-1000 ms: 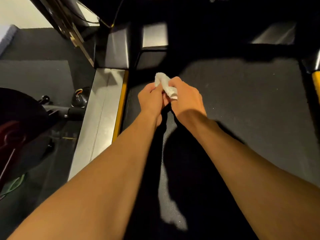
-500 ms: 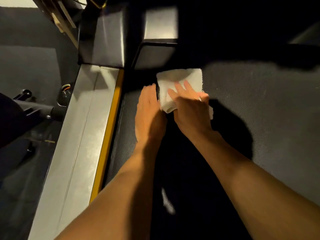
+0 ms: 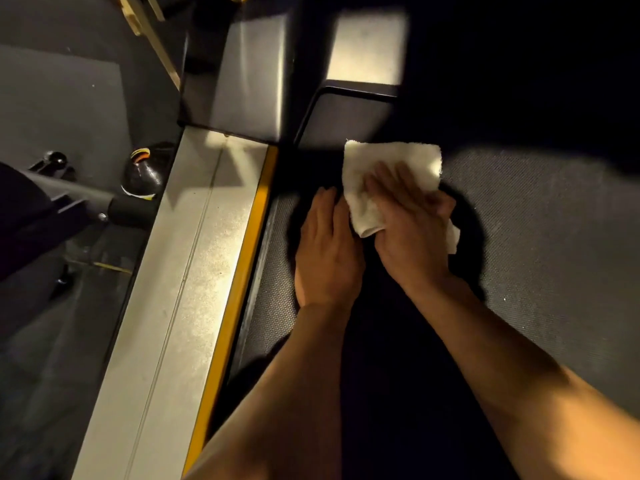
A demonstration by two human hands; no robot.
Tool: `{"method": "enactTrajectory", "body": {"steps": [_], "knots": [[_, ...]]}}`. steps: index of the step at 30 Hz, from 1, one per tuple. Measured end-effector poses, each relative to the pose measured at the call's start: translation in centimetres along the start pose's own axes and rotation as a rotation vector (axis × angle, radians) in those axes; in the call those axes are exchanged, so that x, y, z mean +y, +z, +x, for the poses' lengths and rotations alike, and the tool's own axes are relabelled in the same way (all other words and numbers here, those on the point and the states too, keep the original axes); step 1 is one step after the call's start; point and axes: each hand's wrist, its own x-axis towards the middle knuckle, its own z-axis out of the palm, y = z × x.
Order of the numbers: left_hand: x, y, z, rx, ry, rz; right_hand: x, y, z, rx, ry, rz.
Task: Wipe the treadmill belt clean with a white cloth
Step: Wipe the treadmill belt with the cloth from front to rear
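The white cloth (image 3: 391,164) lies spread on the dark textured treadmill belt (image 3: 547,230) near its front left corner. My right hand (image 3: 412,223) lies flat on top of the cloth, fingers spread and pressing it onto the belt, with cloth edges showing on both sides of the palm. My left hand (image 3: 329,251) rests flat on the belt just left of the cloth, fingers together, its fingertips touching the cloth's left edge. Both forearms reach in from the bottom and cast a deep shadow on the belt.
A silver side rail (image 3: 180,292) with a yellow strip (image 3: 242,271) runs along the belt's left edge. A dark motor cover (image 3: 349,109) rises just beyond the cloth. Left of the rail, other gym equipment (image 3: 79,199) stands on the dark floor.
A second ago both hands held the bunched cloth above the belt. It is now spread flat on the belt, my right hand on top and my left hand flat beside it.
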Motion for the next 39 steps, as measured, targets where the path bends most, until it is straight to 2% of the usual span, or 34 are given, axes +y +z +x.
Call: {"method": "enactTrajectory", "body": {"steps": [5, 7, 10, 12, 17, 22, 25, 29, 33, 36, 39], "knots": [[0.4, -0.6, 0.0, -0.01, 0.022, 0.017, -1.0, -1.0, 7.7, -0.102, -0.057, -0.033], [0.5, -0.6, 0.1, -0.006, 0.034, 0.036, -1.3, -1.4, 7.9, -0.167, -0.07, -0.042], [0.5, -0.7, 0.2, -0.015, 0.031, 0.044, -1.5, -2.5, 5.9, -0.294, -0.194, -0.007], [0.5, -0.6, 0.1, -0.02, 0.039, 0.078, -0.7, -3.0, 6.7, -0.316, -0.242, -0.001], [0.4, -0.2, 0.4, 0.007, 0.064, 0.115, -1.0, -2.2, 8.7, -0.214, -0.164, 0.001], [0.6, -0.4, 0.3, 0.009, 0.059, 0.103, -0.2, -2.3, 6.2, -0.251, -0.208, 0.054], [0.6, -0.4, 0.2, -0.016, 0.06, 0.157, 0.5, -2.5, 8.5, -0.085, -0.195, -0.051], [0.6, -0.5, 0.1, -0.022, 0.063, 0.147, 0.3, -2.0, 7.6, -0.051, -0.179, -0.077], [0.3, -0.3, 0.1, -0.036, 0.064, 0.144, 2.8, -2.6, 8.1, 0.145, 0.015, 0.006], [0.6, -0.4, 0.0, -0.069, 0.06, 0.165, 1.9, -2.1, 7.7, 0.136, 0.023, -0.006], [0.5, -0.7, -0.1, -0.09, 0.049, 0.169, 1.2, -1.8, 7.0, -0.019, -0.066, -0.033]]}}
